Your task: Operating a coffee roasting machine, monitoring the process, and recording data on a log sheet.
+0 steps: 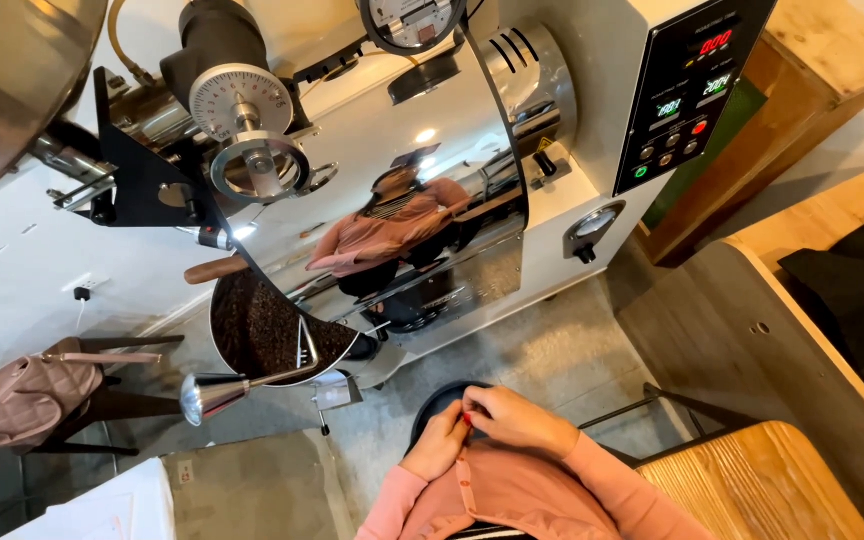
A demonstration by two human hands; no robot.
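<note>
While the big shiny coffee roaster [432, 200] sits in front, the person's left hand [440, 440] and right hand [517, 418] rest touching below its bean tray [262, 335], fingers curled together, gripping nothing I can make out.

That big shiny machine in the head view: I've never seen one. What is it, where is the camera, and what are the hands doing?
The single picture comes from a camera on the person's head, looking down. The machine is a coffee roaster: a polished steel drum front that mirrors the person, a round cooling tray full of dark roasted beans, and a black control panel with lit displays. The left hand and right hand meet at the lap, fingers together; whether they pinch something small cannot be told. A pink handbag rests on a stool on the left.
</note>
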